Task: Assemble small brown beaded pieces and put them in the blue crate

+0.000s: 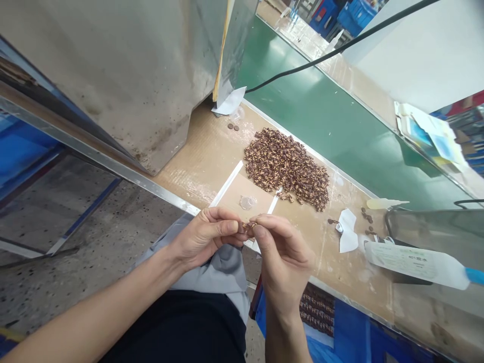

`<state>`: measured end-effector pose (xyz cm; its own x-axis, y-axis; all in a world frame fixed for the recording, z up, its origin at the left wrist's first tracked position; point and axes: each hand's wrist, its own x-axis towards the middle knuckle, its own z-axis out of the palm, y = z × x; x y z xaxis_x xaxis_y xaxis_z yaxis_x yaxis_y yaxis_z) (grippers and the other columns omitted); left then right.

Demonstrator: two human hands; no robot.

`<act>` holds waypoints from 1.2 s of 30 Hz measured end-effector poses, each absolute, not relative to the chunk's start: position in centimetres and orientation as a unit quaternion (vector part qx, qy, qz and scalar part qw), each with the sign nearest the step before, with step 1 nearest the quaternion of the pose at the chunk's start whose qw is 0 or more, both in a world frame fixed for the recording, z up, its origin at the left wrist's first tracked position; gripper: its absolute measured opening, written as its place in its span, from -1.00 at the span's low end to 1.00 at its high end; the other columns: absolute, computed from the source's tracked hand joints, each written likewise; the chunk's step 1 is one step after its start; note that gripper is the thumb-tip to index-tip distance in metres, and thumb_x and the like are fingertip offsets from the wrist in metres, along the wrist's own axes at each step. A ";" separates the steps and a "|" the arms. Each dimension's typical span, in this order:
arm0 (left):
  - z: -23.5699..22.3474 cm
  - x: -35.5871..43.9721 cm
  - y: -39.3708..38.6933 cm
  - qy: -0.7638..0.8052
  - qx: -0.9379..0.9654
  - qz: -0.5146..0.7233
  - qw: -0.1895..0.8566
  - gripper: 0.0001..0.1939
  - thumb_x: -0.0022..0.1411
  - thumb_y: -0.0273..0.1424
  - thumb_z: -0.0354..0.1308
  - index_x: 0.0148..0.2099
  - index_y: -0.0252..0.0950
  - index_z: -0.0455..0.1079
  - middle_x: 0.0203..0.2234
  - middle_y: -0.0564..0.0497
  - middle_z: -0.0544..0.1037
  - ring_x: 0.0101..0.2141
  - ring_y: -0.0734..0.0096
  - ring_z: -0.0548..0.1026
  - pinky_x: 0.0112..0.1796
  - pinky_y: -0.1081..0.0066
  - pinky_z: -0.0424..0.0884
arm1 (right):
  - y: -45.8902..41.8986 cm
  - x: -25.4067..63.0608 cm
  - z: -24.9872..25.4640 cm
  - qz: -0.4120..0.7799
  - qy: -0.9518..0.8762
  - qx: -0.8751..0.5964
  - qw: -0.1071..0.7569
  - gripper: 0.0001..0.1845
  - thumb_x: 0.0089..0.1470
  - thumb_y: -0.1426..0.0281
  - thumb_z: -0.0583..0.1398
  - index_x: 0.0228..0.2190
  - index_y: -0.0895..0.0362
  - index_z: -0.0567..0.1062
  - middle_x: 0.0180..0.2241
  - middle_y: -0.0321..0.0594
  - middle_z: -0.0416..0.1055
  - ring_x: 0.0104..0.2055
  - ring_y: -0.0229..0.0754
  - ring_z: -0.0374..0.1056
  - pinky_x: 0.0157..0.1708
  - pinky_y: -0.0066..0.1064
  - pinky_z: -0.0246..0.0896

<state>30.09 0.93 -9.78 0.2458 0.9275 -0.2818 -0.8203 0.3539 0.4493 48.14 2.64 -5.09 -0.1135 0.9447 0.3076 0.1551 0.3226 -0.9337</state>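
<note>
Pinching a small cluster of brown beads (247, 228) in the air, the left hand (206, 237) and right hand (283, 257) meet with their fingers (229, 227) nearly closed on it, just above the surface (212, 156) (card-covered, by the look of it). Held up like this, the cluster sits clear of the large heap of brown-and-gold beads (285, 169) lying ahead.

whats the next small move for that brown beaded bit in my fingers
Probably finish the small brown-and-gold beaded piece between left hand and right hand before reaching for more: both pinch it, and the heap of similar pieces lies beyond, untouched.
</note>
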 end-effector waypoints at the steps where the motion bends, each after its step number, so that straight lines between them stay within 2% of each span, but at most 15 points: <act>1: -9.8 30.1 0.9 0.256 0.105 0.559 0.782 -0.72 0.15 -0.26 0.85 -0.22 -0.23 0.86 -0.34 -0.08 0.87 -0.36 0.35 0.84 -0.24 0.57 0.77 | 2.6 48.2 -5.1 0.381 -0.642 -0.434 0.504 -0.87 0.48 0.44 0.47 -0.05 -0.04 0.82 -0.10 -0.20 0.77 -0.04 -0.04 0.73 -0.03 -0.21 0.74; 9: -9.2 30.2 0.7 0.261 0.087 0.561 0.780 -0.74 0.15 -0.30 0.85 -0.22 -0.23 0.86 -0.34 -0.05 0.87 -0.35 0.35 0.85 -0.23 0.57 0.77 | 2.5 48.1 -5.3 0.344 -0.659 -0.426 0.516 -0.81 0.47 0.50 0.48 -0.04 -0.05 0.83 -0.09 -0.21 0.79 -0.02 -0.04 0.75 0.02 -0.18 0.76; 14: -8.0 30.2 0.5 0.286 0.078 0.559 0.775 -0.71 0.12 -0.31 0.86 -0.22 -0.24 0.86 -0.32 -0.03 0.87 -0.34 0.36 0.85 -0.24 0.56 0.78 | 2.5 48.2 -5.7 0.308 -0.674 -0.411 0.531 -0.72 0.45 0.59 0.46 -0.02 -0.05 0.83 -0.09 -0.25 0.82 -0.03 -0.07 0.77 0.04 -0.24 0.76; 26: -6.2 30.2 0.6 0.323 0.076 0.548 0.768 -0.66 0.04 -0.26 0.89 -0.26 -0.25 0.85 -0.36 0.01 0.85 -0.35 0.37 0.85 -0.23 0.58 0.78 | 2.4 49.0 -5.9 0.286 -0.693 -0.410 0.519 -0.72 0.45 0.60 0.46 -0.01 -0.04 0.83 -0.09 -0.25 0.82 -0.03 -0.05 0.78 0.04 -0.20 0.76; 36: -5.7 30.6 0.4 0.349 0.109 0.560 0.743 -0.70 0.13 -0.26 0.85 -0.23 -0.25 0.85 -0.34 -0.05 0.85 -0.34 0.41 0.81 -0.20 0.56 0.76 | 2.4 49.1 -6.1 0.219 -0.715 -0.394 0.535 -0.68 0.42 0.62 0.48 0.02 -0.05 0.83 -0.09 -0.23 0.82 -0.09 -0.04 0.78 -0.03 -0.18 0.80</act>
